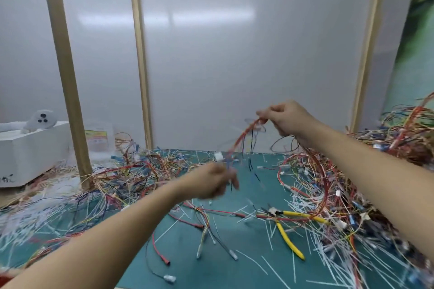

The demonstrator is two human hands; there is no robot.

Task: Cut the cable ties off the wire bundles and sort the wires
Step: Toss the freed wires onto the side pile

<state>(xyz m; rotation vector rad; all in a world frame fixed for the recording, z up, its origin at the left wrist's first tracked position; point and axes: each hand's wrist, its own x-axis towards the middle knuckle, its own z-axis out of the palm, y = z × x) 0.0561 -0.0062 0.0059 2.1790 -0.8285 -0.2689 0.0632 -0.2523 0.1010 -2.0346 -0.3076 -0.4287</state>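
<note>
The right hand (285, 118) is raised above the surface, and the upper end of a thin wire bundle (239, 139) of red, orange and dark strands is pinched by its curled fingers. The left hand (215, 180), lower and nearer to the camera, is blurred; its fingers are seen closed around the lower end of the same wire bundle. The wire bundle is held in the air between the two hands, above the far middle of the teal-green mat surface (183, 265). Its long axis is slanted: the upper end points up and to the right, the lower end down and to the left. A few dark strands hang loose from it, and a small white plastic connector (218, 156) is seen just above the left hand.

Near the right forearm, cutting pliers with yellow handles (290, 241) are laid on the surface, the handles spread apart. Many white cut cable ties (303, 204) are scattered around them. One tangled heap of coloured wires (131, 171) is piled at the left and a second heap (399, 138) at the right. At the far left a white box (35, 152) is placed beside a wooden post (70, 91).
</note>
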